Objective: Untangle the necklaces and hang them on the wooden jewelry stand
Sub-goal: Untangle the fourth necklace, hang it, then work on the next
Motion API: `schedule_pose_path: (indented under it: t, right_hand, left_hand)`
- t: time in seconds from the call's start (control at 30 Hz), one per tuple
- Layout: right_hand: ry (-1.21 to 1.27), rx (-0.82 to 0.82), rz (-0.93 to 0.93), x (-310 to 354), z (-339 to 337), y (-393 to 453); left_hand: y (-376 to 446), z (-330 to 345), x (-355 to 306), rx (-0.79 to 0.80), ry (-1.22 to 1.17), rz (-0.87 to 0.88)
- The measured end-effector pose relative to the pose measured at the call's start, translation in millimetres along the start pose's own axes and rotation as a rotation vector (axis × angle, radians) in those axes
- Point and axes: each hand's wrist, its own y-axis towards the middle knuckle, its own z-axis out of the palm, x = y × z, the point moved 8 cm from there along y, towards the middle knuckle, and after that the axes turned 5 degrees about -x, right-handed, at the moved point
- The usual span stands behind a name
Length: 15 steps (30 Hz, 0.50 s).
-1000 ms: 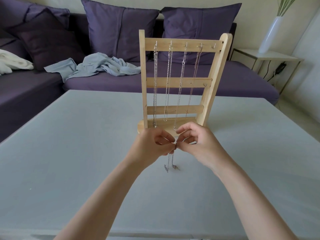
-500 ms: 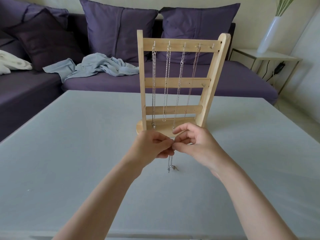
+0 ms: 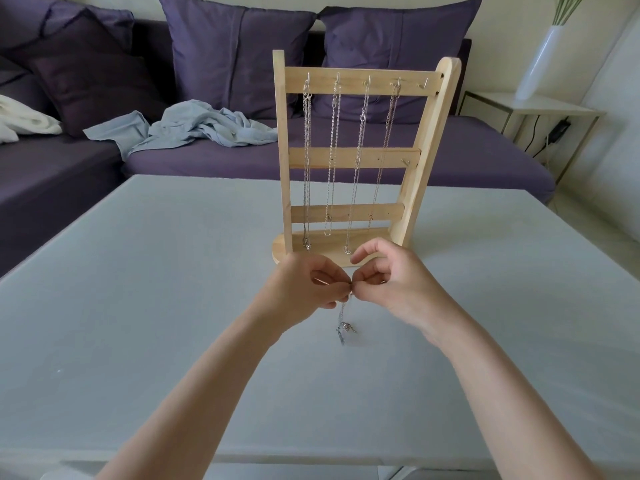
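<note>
Four thin silver chain necklaces (image 3: 356, 161) already hang side by side from the top hooks of the tall pale wooden jewelry stand (image 3: 349, 157) on the grey desk (image 3: 138, 289). One hook at the right end looks free. In front, the left hand (image 3: 304, 289) and right hand (image 3: 391, 282) both pinch the last thin silver necklace (image 3: 344, 327), its end dangling, so it seems only this one is left.

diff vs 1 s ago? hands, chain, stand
Little changed. Both hands, left hand and right hand, keep pinching the necklace between them in front of the jewelry stand; its dangling end sits slightly more bunched. Four chains still hang from the top-rail hooks; the rightmost hook stays empty.
</note>
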Motion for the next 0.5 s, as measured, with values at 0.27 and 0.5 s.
schedule_pose_path:
  t: [0.27, 0.5]
  right_hand:
    - [-0.003, 0.041, -0.071, 6.8, 5.3, -0.3]
    - [0.166, 0.084, -0.043, 7.9, 4.3, 0.0]
  left_hand:
    - [-1.6, -3.7, -7.6, -0.076, 0.109, 0.069]
    - [2.2, -5.5, -7.6, -0.028, -0.108, 0.037]
